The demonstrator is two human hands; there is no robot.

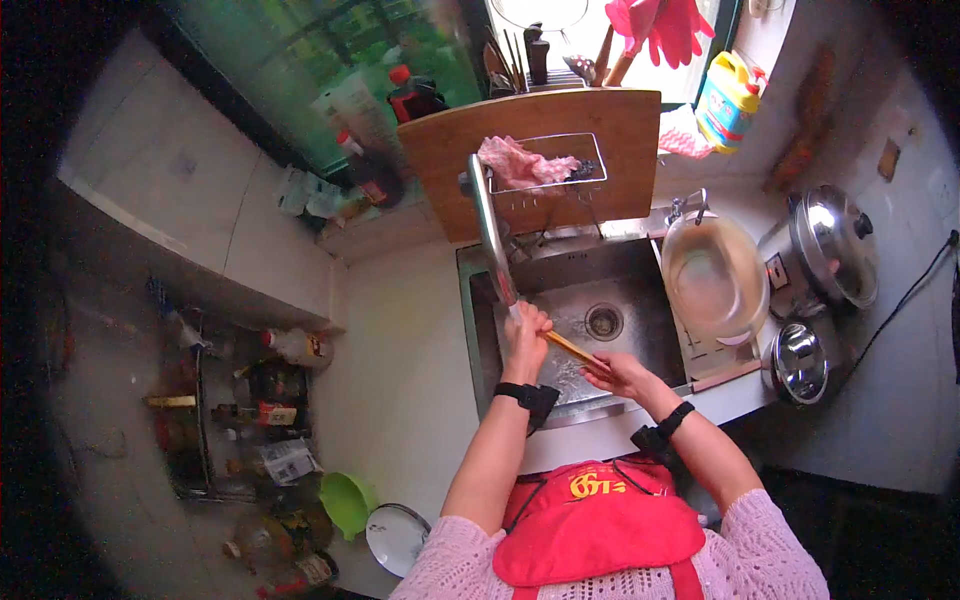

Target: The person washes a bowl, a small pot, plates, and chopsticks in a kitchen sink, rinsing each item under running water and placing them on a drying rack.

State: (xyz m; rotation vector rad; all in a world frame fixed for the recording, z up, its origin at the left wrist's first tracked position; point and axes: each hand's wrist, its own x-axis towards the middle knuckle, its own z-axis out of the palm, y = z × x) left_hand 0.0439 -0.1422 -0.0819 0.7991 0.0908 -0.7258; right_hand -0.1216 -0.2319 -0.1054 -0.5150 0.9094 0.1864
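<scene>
Over the stainless steel sink [577,296], a slim bundle of yellowish sticks, apparently chopsticks [571,348], runs between my two hands. My left hand [527,330] is closed around the upper left end, right below the mouth of the faucet [491,232]. The lower right end is in the fingers of my right hand [619,373]. Water appears to run from the spout onto my left hand, and the sink floor looks wet. Beyond my hands the round drain [604,321] is visible. My left palm and the stick ends inside it are hidden.
A wooden cutting board [630,165] leans behind the faucet, with a pink cloth [517,161] in a wire rack before it. A translucent basin [712,281] sits right of the sink, near a lidded metal pot [836,244] and a steel bowl [801,364]. Bottles [296,349] crowd the left.
</scene>
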